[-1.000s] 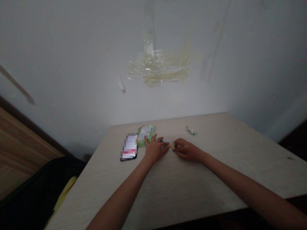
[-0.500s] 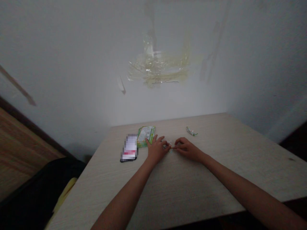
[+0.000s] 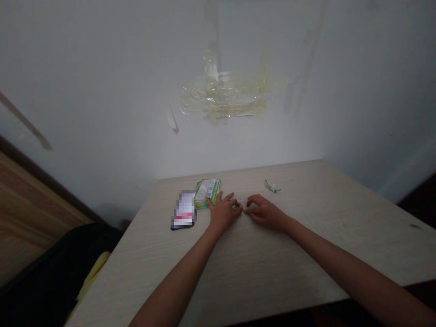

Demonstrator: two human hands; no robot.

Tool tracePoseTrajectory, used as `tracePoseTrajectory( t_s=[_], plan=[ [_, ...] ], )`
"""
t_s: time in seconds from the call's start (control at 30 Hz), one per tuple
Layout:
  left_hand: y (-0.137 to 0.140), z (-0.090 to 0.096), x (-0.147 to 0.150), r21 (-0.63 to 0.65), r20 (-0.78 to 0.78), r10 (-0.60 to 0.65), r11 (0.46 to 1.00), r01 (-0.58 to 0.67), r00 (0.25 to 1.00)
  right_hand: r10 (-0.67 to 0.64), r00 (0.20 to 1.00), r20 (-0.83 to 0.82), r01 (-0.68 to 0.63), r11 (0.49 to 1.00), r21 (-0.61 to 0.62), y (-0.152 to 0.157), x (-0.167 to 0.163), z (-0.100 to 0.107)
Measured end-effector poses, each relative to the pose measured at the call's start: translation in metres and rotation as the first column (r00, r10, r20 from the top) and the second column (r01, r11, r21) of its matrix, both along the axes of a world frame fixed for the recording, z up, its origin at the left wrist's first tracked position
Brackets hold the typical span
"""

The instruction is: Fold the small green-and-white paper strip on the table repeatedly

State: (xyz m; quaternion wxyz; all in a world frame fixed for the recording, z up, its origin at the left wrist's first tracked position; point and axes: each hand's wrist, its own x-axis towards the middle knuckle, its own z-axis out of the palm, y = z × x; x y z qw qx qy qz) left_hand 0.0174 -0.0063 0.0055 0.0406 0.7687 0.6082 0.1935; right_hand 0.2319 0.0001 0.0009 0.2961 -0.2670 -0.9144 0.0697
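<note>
Both hands on table (image 3: 259,254) | left hand (image 3: 222,212) and right hand (image 3: 265,211) pinch one small wrapped sachet (image 3: 240,203) | green packet (image 3: 207,191) beside left.

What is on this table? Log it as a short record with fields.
surface: pale wooden table against a white wall
left hand: pinching a small wrapped item
right hand: pinching the same item's other end
beside left hand: green packet, phone
farther back: small crumpled wrapper, lying apart
wall: old tape residue

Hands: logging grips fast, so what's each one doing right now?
Left hand: pinching one end of the small wrapper.
Right hand: pinching its other end.
</note>
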Motion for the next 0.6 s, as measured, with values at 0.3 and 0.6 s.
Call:
tracePoseTrajectory(
  t_s=[0.3, 0.6],
  plan=[
    [-0.0005, 0.001, 0.0005, -0.014, 0.011, 0.011, 1.0, -0.01, 1.0, 0.033, 0.999, 0.0, -0.032, 0.998, -0.047, -0.0017, 0.0058, -0.0013],
    [-0.0006, 0.0011, -0.001, -0.038, 0.001, 0.008, 0.999, -0.008, 1.0, 0.015, 1.0, -0.018, -0.017, 0.997, -0.08, -0.0029, 0.006, -0.0023]
  ],
)
